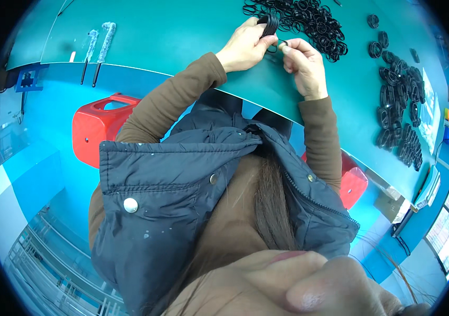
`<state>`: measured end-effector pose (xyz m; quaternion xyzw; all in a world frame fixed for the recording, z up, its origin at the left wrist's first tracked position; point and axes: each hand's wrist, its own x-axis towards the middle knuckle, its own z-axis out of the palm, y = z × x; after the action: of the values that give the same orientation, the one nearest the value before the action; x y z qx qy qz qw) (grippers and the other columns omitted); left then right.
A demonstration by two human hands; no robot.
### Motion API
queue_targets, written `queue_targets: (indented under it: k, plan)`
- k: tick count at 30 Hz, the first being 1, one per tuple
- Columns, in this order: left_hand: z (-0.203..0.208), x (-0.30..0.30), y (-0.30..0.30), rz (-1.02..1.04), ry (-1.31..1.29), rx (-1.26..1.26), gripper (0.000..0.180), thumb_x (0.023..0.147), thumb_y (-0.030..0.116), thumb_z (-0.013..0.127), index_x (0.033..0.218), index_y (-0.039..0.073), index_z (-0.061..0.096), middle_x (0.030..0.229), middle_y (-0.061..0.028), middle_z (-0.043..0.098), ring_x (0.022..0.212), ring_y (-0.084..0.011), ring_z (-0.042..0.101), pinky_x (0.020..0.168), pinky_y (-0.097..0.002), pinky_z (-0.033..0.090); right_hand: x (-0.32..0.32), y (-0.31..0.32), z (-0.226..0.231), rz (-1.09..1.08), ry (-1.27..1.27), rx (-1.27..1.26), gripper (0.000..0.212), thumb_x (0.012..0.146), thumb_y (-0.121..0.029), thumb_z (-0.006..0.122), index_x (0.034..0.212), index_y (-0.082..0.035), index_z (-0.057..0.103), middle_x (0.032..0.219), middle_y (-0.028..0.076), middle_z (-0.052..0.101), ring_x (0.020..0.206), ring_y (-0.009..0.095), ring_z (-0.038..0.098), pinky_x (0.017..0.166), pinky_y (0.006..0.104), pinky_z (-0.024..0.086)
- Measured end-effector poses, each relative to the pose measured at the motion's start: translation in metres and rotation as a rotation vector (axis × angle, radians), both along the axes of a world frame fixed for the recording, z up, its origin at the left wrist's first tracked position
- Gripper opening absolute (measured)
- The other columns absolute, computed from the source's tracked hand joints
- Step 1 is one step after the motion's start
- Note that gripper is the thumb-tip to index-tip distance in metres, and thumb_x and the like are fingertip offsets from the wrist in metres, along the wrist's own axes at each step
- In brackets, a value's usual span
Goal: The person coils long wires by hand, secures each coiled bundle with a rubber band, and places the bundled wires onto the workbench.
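Over the near edge of the green table (172, 37), my left hand (241, 50) is closed round a stack of thin black rings (270, 24). The rings look like rubber and stand side by side between the thumb and fingers. Just to the right, my right hand (305, 67) pinches a thin black ring (283, 43) between thumb and fingertips, close to the left thumb. Part of that ring is hidden by the fingers. Beyond both hands spreads a loose heap of similar black rings (314, 25).
Several bundles of black rings (393, 100) lie on the right of the table, beside a clear plastic sheet (428, 113). Two dark-handled tools with film-wrapped ends (107, 42) overhang the front edge at left. Red stools (88, 131) stand below the table on both sides.
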<state>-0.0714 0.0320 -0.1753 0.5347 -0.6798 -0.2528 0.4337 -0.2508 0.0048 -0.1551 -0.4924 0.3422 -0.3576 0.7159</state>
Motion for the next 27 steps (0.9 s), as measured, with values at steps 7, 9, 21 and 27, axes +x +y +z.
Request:
queue_targets:
  k: [7, 9, 21, 27]
  plan:
    - [0.022, -0.012, 0.011, -0.139, 0.216, 0.194, 0.024, 0.091, 0.024, 0.054, 0.094, 0.001, 0.062, 0.088, -0.0145, 0.052, 0.068, -0.0230, 0.059, 0.060, -0.0336, 0.048, -0.010, 0.018, 0.003, 0.128, -0.668, 0.248, 0.016, 0.087, -0.011, 0.056, 0.099, -0.001, 0.061, 0.076, 0.005, 0.059, 0.060, 0.013, 0.053, 0.054, 0.0250, 0.039]
    - [0.025, -0.015, 0.016, -0.172, 0.279, 0.224, 0.025, 0.092, 0.025, 0.053, 0.094, 0.001, 0.061, 0.089, -0.0136, 0.051, 0.065, -0.0206, 0.060, 0.057, -0.0319, 0.048, -0.015, 0.022, 0.010, 0.137, -0.646, 0.233, 0.023, 0.091, -0.011, 0.054, 0.110, -0.002, 0.061, 0.075, 0.005, 0.060, 0.057, 0.012, 0.054, 0.051, 0.0236, 0.042]
    - [0.031, -0.028, 0.022, -0.525, -0.317, 0.010, 0.027, 0.084, 0.008, 0.050, 0.109, -0.002, 0.054, 0.092, -0.0184, 0.057, 0.078, -0.0316, 0.058, 0.075, -0.0377, 0.046, -0.027, 0.012, 0.087, 0.371, 0.907, -1.149, 0.063, 0.073, -0.028, 0.073, 0.130, -0.019, 0.046, 0.091, 0.009, 0.066, 0.087, 0.031, 0.064, 0.072, 0.0376, 0.051]
    - [0.058, -0.020, 0.040, -0.653, 0.373, 0.351, 0.022, 0.096, 0.019, 0.048, 0.107, 0.001, 0.052, 0.090, -0.0056, 0.058, 0.076, -0.0128, 0.055, 0.071, -0.0270, 0.048, -0.028, -0.004, 0.104, 0.681, 0.683, -0.329, 0.043, 0.082, -0.028, 0.067, 0.115, -0.008, 0.049, 0.090, 0.009, 0.064, 0.083, 0.019, 0.064, 0.068, 0.0304, 0.050]
